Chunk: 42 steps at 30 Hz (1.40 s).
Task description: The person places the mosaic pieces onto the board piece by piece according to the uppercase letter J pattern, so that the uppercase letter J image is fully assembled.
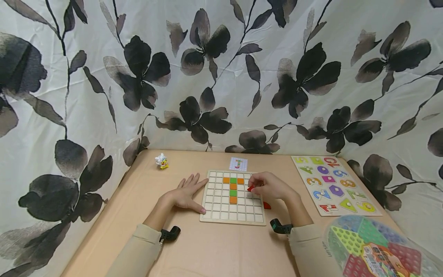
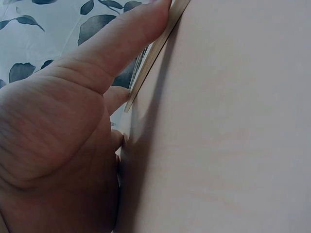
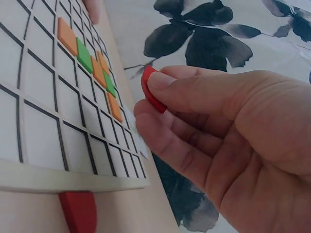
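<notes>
A wooden grid board (image 1: 216,214) with white squares lies flat on the table. Orange and green square tiles (image 1: 233,192) form a T shape on its upper part. My left hand (image 1: 185,195) lies at the board's left side, fingers spread, its thumb and a fingertip at the edge. Above the board's right part, my right hand (image 1: 271,186) pinches a small red piece with a curved edge (image 3: 154,94) between thumb and fingers. Another red piece (image 3: 79,211) rests on the table against the board's right edge.
Behind the board lies a small card (image 1: 238,164) with a coloured grid figure. A toy figure (image 1: 161,161) stands back left. To the right are a number-and-shape puzzle board (image 1: 301,162) and a clear-lidded container (image 1: 375,244) of coloured pieces. A floral curtain (image 1: 256,115) hangs behind.
</notes>
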Each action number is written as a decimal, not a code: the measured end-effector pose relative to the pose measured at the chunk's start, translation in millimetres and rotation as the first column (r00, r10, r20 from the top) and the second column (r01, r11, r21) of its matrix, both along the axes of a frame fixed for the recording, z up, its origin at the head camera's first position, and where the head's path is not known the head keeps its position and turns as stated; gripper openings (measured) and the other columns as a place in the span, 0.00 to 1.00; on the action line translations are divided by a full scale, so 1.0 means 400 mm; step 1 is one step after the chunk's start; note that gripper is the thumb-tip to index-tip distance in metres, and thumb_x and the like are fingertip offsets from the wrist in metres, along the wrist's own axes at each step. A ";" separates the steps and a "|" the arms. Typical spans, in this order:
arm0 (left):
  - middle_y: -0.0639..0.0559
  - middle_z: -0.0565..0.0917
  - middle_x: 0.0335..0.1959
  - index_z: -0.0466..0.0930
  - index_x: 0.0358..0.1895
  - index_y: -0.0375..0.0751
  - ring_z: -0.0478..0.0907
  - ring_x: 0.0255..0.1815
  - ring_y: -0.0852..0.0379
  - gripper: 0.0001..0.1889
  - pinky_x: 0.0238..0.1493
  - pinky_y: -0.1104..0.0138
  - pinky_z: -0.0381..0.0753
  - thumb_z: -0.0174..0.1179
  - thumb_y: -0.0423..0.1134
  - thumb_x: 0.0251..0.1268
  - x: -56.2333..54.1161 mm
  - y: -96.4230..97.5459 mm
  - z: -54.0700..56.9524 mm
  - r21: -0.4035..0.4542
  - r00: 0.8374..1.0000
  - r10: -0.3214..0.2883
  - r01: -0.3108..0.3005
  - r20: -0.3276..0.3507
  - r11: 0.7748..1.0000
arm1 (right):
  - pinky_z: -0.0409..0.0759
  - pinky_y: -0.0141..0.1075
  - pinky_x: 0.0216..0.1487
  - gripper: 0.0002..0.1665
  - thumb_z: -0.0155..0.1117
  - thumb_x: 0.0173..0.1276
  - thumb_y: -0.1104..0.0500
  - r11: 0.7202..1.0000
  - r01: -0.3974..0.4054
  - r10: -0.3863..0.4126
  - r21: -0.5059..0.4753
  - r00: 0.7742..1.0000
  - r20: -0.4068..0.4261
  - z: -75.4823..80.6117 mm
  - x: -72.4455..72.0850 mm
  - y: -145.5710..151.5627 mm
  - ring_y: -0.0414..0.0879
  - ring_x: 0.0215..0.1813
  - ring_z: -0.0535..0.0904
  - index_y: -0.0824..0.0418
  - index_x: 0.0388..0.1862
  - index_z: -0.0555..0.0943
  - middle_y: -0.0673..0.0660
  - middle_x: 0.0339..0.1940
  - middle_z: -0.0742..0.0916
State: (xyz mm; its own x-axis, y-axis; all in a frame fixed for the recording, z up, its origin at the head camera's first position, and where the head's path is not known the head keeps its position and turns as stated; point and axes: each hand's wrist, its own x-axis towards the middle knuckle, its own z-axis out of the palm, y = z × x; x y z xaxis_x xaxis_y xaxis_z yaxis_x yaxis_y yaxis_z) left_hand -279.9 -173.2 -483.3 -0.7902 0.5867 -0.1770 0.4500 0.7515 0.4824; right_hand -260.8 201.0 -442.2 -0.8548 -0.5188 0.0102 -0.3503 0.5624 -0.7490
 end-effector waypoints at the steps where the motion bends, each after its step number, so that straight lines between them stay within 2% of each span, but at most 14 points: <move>1: 0.34 0.35 0.87 0.47 0.86 0.55 0.28 0.87 0.36 0.66 0.83 0.37 0.29 0.75 0.71 0.46 -0.001 0.000 -0.001 0.000 1.000 0.000 0.000 0.000 1.000 | 0.81 0.34 0.42 0.06 0.69 0.70 0.67 1.000 -0.001 0.001 -0.005 1.000 -0.005 -0.001 0.000 -0.004 0.48 0.39 0.79 0.56 0.41 0.85 0.53 0.37 0.88; 8: 0.34 0.35 0.87 0.47 0.86 0.55 0.28 0.87 0.36 0.66 0.83 0.37 0.29 0.76 0.71 0.46 -0.002 0.000 -0.003 0.002 1.000 -0.002 0.002 0.006 1.000 | 0.79 0.34 0.43 0.06 0.73 0.68 0.65 1.000 -0.014 0.014 0.002 0.999 -0.047 -0.001 0.001 -0.025 0.48 0.40 0.79 0.56 0.40 0.87 0.52 0.37 0.88; 13: 0.35 0.35 0.87 0.47 0.86 0.55 0.28 0.87 0.36 0.66 0.83 0.37 0.28 0.76 0.71 0.46 -0.002 0.000 -0.003 0.002 1.000 0.002 -0.002 0.008 1.000 | 0.81 0.34 0.47 0.07 0.71 0.70 0.65 1.000 -0.031 0.031 0.002 0.999 -0.045 -0.002 0.001 -0.038 0.47 0.43 0.81 0.61 0.46 0.89 0.50 0.40 0.90; 17: 0.35 0.34 0.87 0.47 0.86 0.55 0.28 0.87 0.36 0.66 0.83 0.38 0.28 0.76 0.71 0.46 -0.001 0.000 -0.002 0.000 1.000 0.003 -0.003 0.010 1.000 | 0.81 0.34 0.50 0.09 0.71 0.70 0.64 0.999 -0.038 0.039 0.017 0.998 -0.044 -0.006 0.001 -0.048 0.47 0.46 0.81 0.61 0.48 0.90 0.48 0.43 0.91; 23: 0.34 0.35 0.87 0.46 0.86 0.54 0.28 0.87 0.36 0.66 0.83 0.37 0.28 0.75 0.71 0.47 -0.002 -0.001 0.001 -0.001 1.000 -0.008 0.008 0.005 1.000 | 0.81 0.34 0.48 0.09 0.72 0.69 0.65 0.998 -0.055 0.057 0.026 0.996 -0.065 -0.009 0.002 -0.067 0.45 0.44 0.81 0.59 0.47 0.90 0.48 0.42 0.91; 31: 0.34 0.35 0.86 0.46 0.86 0.53 0.28 0.87 0.36 0.66 0.83 0.37 0.29 0.74 0.72 0.47 -0.004 -0.003 0.000 -0.005 1.000 -0.016 0.016 -0.001 1.000 | 0.85 0.31 0.41 0.08 0.74 0.66 0.68 0.995 -0.102 0.102 -0.001 0.994 -0.026 -0.016 0.004 -0.097 0.44 0.36 0.83 0.65 0.44 0.89 0.53 0.37 0.91; 37: 0.34 0.35 0.87 0.46 0.86 0.53 0.28 0.87 0.36 0.66 0.83 0.37 0.28 0.75 0.72 0.46 -0.004 -0.003 -0.001 -0.001 1.000 -0.015 0.015 0.003 1.000 | 0.84 0.31 0.41 0.06 0.76 0.65 0.66 0.993 -0.119 0.120 0.019 0.992 -0.047 -0.024 0.003 -0.111 0.42 0.36 0.82 0.60 0.40 0.90 0.49 0.34 0.90; 42: 0.35 0.35 0.87 0.46 0.86 0.53 0.28 0.87 0.36 0.66 0.83 0.38 0.28 0.75 0.72 0.47 -0.004 -0.003 0.000 0.002 1.000 -0.013 0.013 0.006 1.000 | 0.83 0.31 0.41 0.06 0.75 0.66 0.66 0.992 -0.120 0.122 0.049 0.992 -0.038 -0.026 0.008 -0.122 0.41 0.36 0.82 0.58 0.40 0.91 0.48 0.34 0.90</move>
State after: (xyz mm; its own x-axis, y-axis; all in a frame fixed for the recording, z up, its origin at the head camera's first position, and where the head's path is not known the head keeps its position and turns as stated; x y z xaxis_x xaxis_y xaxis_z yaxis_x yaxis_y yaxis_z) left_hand -281.6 -174.4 -483.5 -0.7812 0.5976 -0.1806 0.4573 0.7447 0.4862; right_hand -257.4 152.3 -452.6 -0.7851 -0.6192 0.0170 -0.4476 0.5481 -0.7066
